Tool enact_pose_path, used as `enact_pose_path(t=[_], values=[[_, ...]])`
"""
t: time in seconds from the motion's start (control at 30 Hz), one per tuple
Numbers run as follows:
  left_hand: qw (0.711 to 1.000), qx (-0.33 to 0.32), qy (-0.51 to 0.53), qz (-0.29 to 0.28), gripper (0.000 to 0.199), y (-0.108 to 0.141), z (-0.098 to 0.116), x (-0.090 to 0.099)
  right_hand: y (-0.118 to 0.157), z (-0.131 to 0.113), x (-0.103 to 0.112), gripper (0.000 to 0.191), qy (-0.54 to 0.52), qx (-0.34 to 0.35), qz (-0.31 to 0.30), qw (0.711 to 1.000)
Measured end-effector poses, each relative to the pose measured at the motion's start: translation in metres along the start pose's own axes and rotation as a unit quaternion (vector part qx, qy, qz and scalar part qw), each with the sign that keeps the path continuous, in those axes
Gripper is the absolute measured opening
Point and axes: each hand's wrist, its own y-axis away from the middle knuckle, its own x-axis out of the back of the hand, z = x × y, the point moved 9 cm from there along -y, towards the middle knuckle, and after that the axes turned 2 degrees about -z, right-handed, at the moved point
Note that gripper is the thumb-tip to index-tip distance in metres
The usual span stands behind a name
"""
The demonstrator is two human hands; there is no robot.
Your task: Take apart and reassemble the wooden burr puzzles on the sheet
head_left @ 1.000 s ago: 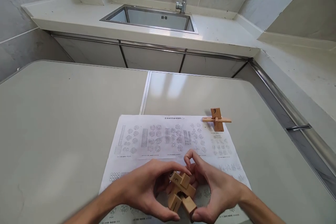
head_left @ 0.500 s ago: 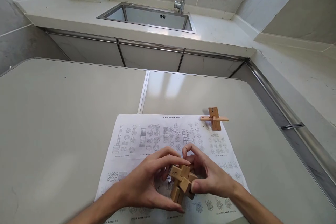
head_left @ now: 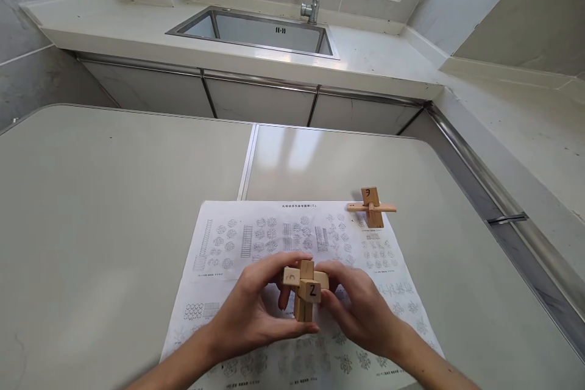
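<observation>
Between my two hands is a wooden burr puzzle [head_left: 303,289] of interlocking blocks, held above a printed sheet. One block end facing me bears a black "2"; another at its left carries a fainter mark. My left hand [head_left: 256,298] grips the puzzle from the left, fingers over its top and thumb beneath its lower end. From the right, my right hand [head_left: 361,304] pinches it with thumb and fingers; the fingertips behind the blocks are partly hidden. The sheet [head_left: 256,283] shows rows of small assembly diagrams and lies flat under both hands.
A second wooden puzzle [head_left: 372,207] of crossed flat pieces stands on the sheet's far right corner. The pale table [head_left: 114,207] has a seam strip across it. Beyond its far edge are a counter with a steel sink [head_left: 256,30] and a faucet [head_left: 313,6].
The burr puzzle has been turned more upright, so the "2" now faces me, and it has risen slightly. My right hand has shifted its grip on the right side.
</observation>
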Motion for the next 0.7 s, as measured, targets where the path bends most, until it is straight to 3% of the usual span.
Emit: enact_pose_path(t=[0.2,0.3,0.4,0.53,0.7], values=[[0.999,-0.025,-0.016,-0.015,0.067,-0.001,0.006,-0.003,-0.003,0.002,-0.007,0.035,-0.095,-0.061,-0.045,0.993],[0.999,-0.029,-0.008,-0.023,0.063,0.001,0.006,-0.005,-0.003,0.005,-0.013,0.041,-0.174,-0.107,-0.06,0.977],[1.0,-0.007,0.012,-0.018,0.074,0.003,0.0,-0.005,-0.003,0.009,-0.017,0.044,-0.251,-0.138,-0.061,0.956],[0.997,0.06,0.039,0.003,0.087,0.004,-0.015,-0.001,-0.003,0.027,-0.016,0.046,-0.382,-0.2,-0.022,0.902],[0.993,0.104,0.042,0.022,0.07,0.002,-0.021,0.004,-0.001,0.054,-0.007,0.043,-0.532,-0.272,0.062,0.8]])
